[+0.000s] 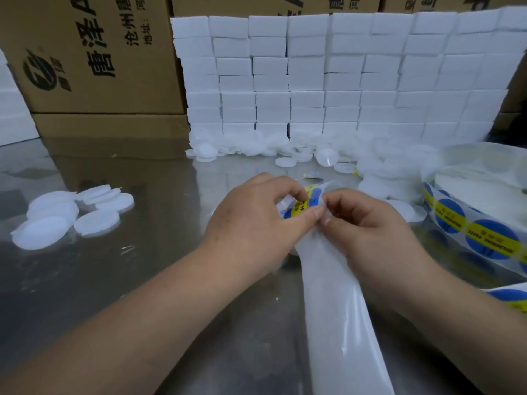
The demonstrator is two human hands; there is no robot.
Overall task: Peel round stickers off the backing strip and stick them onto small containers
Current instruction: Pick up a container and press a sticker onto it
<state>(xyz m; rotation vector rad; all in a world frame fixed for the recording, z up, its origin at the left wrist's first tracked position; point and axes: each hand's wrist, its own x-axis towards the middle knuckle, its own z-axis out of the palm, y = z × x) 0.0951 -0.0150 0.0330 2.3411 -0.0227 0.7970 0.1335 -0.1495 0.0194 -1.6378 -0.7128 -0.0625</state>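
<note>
A white backing strip (339, 309) runs from the bottom of the view up between my hands. At its top sits a round blue and yellow sticker (309, 198). My left hand (256, 220) pinches the sticker's edge between thumb and forefinger. My right hand (368, 223) pinches the strip right beside it, fingers curled. A roll of the same stickers (470, 226) lies at the right. Small white round containers (94, 222) lie in a loose group at the left, and many more (285, 162) are heaped at the back.
A wall of stacked white boxes (342, 75) stands behind the heap. Brown cardboard cartons (94, 52) rise at the back left. The surface is a shiny metal table (159, 252). Another bit of sticker strip (510, 297) shows at the right edge.
</note>
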